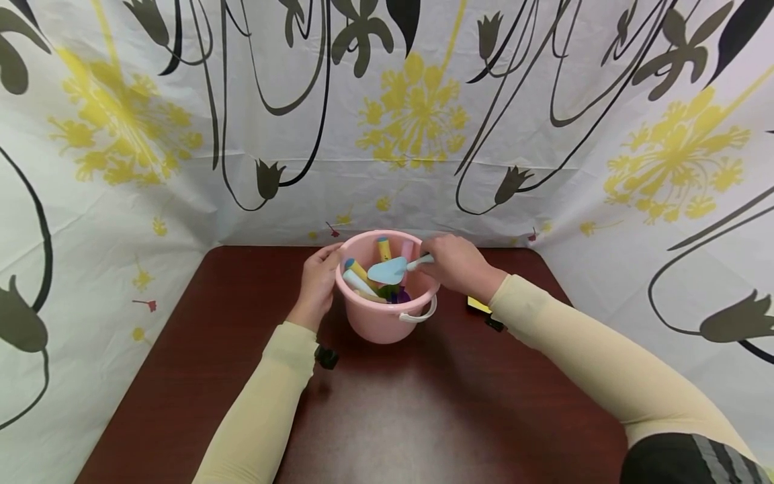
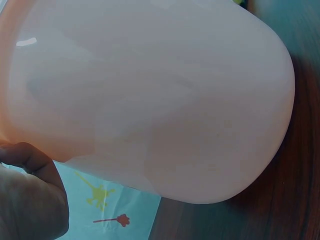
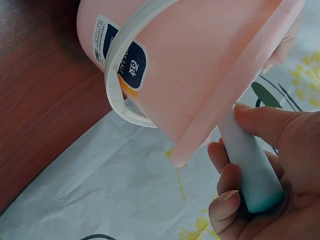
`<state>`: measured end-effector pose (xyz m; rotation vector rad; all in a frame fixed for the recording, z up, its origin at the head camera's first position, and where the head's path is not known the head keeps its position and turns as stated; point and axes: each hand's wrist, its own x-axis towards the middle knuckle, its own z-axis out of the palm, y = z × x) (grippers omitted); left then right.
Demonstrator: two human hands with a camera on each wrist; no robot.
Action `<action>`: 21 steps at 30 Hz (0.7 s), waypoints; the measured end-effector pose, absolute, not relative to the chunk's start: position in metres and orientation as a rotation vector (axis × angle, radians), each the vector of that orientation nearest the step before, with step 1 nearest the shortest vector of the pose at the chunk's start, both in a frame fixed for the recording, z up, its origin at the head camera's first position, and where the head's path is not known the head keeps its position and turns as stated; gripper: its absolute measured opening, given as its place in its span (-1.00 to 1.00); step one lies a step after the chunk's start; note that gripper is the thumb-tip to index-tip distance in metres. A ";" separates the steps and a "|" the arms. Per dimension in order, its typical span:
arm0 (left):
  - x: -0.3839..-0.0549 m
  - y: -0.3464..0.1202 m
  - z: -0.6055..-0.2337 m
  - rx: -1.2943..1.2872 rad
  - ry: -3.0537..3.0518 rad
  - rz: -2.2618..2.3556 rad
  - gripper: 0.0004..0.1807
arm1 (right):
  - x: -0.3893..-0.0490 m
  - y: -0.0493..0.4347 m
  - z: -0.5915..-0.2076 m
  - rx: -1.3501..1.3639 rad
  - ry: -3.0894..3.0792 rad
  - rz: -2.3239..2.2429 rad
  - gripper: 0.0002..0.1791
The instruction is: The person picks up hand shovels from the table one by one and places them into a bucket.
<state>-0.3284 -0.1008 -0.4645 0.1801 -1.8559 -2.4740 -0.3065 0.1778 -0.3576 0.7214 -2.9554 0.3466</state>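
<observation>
A pink bucket stands on the table, with a white handle hanging on its right front side. My left hand grips the bucket's rim on the left, its thumb near the lip. Over the bucket's opening, my right hand holds a light blue toy trowel, its fingers wrapped round the pale handle. Inside the bucket lie yellow sticks with blue ends, a light blue stick, a pink piece and something purple. The trowel blade covers part of these contents.
The dark red-brown table reaches back to a white flowered cloth, which also hangs at both sides. A small yellow and black item shows under the right wrist. A label is stuck on the bucket's side.
</observation>
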 end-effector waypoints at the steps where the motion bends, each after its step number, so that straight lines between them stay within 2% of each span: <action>1: -0.328 -0.101 -0.465 0.180 -1.857 -2.474 -0.56 | -0.307 0.178 -0.358 0.723 -2.948 0.336 -0.83; 21: -0.327 -0.100 -0.464 0.186 -1.853 -2.470 -0.57 | -0.310 0.171 -0.373 0.820 -2.750 0.144 -0.77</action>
